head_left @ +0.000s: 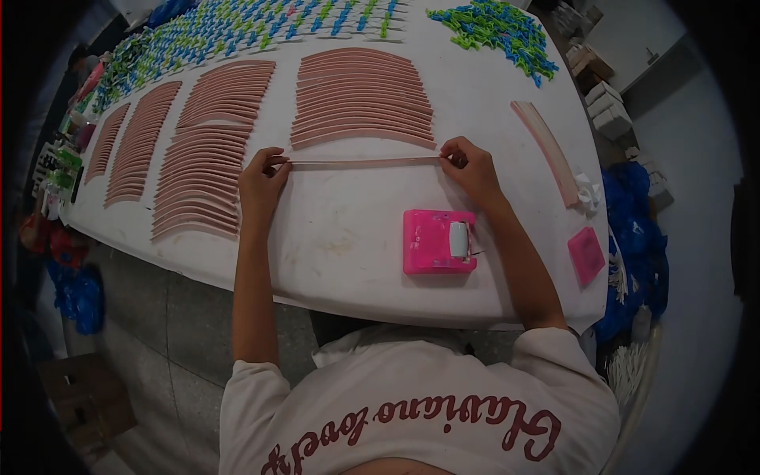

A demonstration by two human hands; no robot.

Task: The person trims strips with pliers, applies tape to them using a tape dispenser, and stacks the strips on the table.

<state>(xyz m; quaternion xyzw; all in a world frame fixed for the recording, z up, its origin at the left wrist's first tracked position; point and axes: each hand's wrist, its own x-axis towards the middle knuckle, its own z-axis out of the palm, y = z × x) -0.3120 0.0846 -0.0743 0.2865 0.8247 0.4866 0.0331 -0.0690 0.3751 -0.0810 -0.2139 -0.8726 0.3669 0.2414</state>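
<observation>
A thin pinkish strip [364, 162] is stretched straight across the white table between my two hands. My left hand [266, 176] pinches its left end, and my right hand [469, 168] pinches the right end. Just beyond it lies a column of similar pink-brown strips [362, 99], set side by side in rows. Nearer to me, below my right hand, sits a bright pink box [427, 244] with a white roller on its right side.
More strip columns [202, 170] cover the left of the white table [332, 253]. Blue and green pieces [507, 36] lie at the far side. At right are a bundle of pale strips [546, 154], crumpled white paper [587, 192] and a pink pad [587, 256].
</observation>
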